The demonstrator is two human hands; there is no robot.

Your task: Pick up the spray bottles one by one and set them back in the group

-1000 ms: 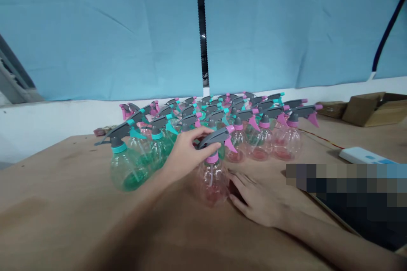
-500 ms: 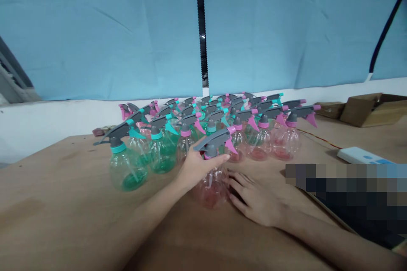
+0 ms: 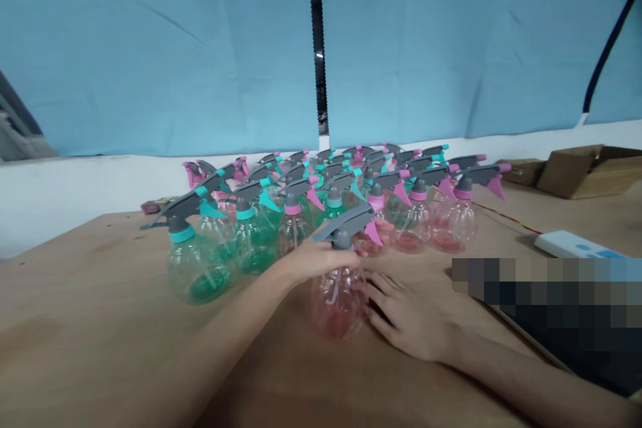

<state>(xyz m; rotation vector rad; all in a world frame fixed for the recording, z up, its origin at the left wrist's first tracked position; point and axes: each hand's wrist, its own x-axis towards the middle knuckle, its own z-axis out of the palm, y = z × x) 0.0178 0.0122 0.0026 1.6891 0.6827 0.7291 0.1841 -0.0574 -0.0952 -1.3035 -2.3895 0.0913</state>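
While my right hand [image 3: 416,321] stays put on the surface [image 3: 281,381], fingers a little spread against the held bottle's lower right side, my left hand [image 3: 318,261] has changed since half a second ago: thumb now across the neck, finger ends showing past the trigger where none showed. Left fingers are round the neck; pinching or loose, can't tell. The pink spray bottle [image 3: 338,311] stands upright in front of me, grey head a bit lower in view than before.

Counts: one bottle at my hands; seven in the nearest line behind it, three teal-collared bottles [image 3: 198,274] and four pink-collared bottles [image 3: 454,224]. Rows further back overlap, can't count. One open cardboard box [image 3: 582,172], one white device [image 3: 562,242], two black strips [image 3: 317,47] on one blue sheet [image 3: 175,47].
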